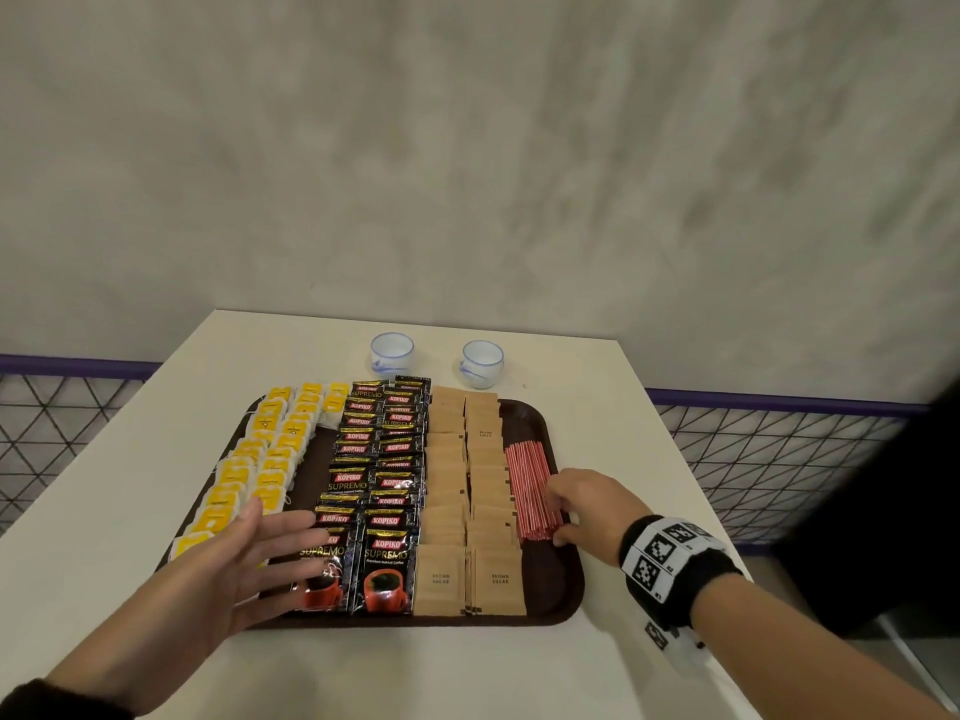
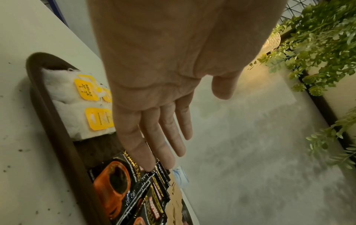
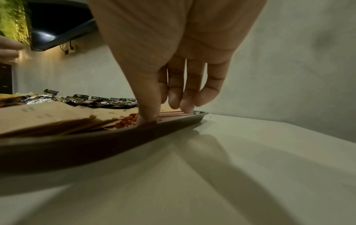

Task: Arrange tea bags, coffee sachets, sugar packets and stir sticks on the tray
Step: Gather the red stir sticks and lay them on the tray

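A dark brown tray (image 1: 566,589) lies on the white table. From left to right it holds yellow-tagged tea bags (image 1: 260,459), black coffee sachets (image 1: 374,459), brown sugar packets (image 1: 467,485) and a bundle of red stir sticks (image 1: 527,475). My left hand (image 1: 288,527) hovers flat, fingers spread, over the tray's front left, above the nearest sachets (image 2: 119,190) and tea bags (image 2: 77,106). My right hand (image 1: 558,514) holds the stir sticks (image 3: 127,122): its thumb presses their near end and its curled fingers rest on them farther along.
Two small white-and-blue cups (image 1: 392,351) (image 1: 482,362) stand behind the tray near the table's far edge. A grey wall rises behind. Wire mesh railings (image 1: 753,459) flank the table on both sides. Bare tabletop lies in front of and to the right of the tray.
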The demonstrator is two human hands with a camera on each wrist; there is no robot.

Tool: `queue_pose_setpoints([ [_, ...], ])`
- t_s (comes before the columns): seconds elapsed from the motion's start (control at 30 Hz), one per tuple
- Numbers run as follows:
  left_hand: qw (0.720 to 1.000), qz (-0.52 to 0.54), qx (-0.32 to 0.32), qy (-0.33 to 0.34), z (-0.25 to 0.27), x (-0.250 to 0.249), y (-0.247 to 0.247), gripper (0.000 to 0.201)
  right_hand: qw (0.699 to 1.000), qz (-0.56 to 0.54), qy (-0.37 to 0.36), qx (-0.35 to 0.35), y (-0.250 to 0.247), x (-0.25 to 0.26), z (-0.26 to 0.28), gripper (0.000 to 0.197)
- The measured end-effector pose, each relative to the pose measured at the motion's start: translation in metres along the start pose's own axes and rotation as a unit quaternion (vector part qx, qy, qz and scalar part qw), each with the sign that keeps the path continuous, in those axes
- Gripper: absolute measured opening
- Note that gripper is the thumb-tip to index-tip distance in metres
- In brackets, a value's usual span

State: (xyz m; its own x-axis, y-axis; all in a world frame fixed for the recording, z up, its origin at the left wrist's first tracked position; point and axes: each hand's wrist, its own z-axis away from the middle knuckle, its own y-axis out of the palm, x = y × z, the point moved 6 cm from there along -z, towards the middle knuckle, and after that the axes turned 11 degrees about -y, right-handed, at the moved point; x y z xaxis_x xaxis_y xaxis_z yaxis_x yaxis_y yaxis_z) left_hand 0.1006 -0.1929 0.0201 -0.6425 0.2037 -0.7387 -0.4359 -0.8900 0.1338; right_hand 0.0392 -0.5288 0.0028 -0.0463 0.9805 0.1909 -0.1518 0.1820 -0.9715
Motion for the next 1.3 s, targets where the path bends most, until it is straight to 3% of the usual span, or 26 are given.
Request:
queue_pose_setpoints([
  [0.37, 0.998, 0.049, -0.029, -0.028, -0.008, 0.01, -0.029, 0.062, 0.999, 0.043, -0.018, 0.001, 0.004, 0.005, 0.001, 0.025],
  [0.6, 0.998, 0.038, -0.055, 0.0, -0.014, 0.007, -0.056, 0.05, 0.999, -0.027, 0.026, -0.012, -0.006, 0.003, 0.009, 0.029],
  [0.7, 0.985, -0.017, -0.156, 0.065, -0.024, 0.004, -0.096, 0.034, 0.983, -0.128, 0.116, -0.066, -0.01, -0.01, 0.023, 0.036],
  [0.8, 0.939, -0.145, -0.297, 0.094, -0.041, 0.013, -0.141, 0.016, 0.958, -0.201, 0.195, -0.055, 0.006, -0.02, 0.043, 0.046],
  [0.87, 0.911, -0.238, -0.33, 0.067, -0.06, 0.026, -0.157, 0.031, 0.95, -0.221, 0.219, -0.033, 0.023, -0.022, 0.054, 0.047],
  [0.97, 0.924, -0.245, -0.292, 0.031, -0.075, 0.039, -0.157, 0.049, 0.938, -0.246, 0.243, -0.032, 0.044, -0.021, 0.063, 0.038],
  [1.1, 0.943, -0.227, -0.24, 0.047, -0.073, 0.035, -0.139, 0.04, 0.929, -0.279, 0.238, -0.054, 0.053, -0.012, 0.062, 0.021],
  [1.3, 0.942, -0.212, -0.253, 0.06, -0.051, 0.03, -0.127, 0.033, 0.938, -0.255, 0.224, -0.072, 0.05, 0.003, 0.064, 0.02],
])
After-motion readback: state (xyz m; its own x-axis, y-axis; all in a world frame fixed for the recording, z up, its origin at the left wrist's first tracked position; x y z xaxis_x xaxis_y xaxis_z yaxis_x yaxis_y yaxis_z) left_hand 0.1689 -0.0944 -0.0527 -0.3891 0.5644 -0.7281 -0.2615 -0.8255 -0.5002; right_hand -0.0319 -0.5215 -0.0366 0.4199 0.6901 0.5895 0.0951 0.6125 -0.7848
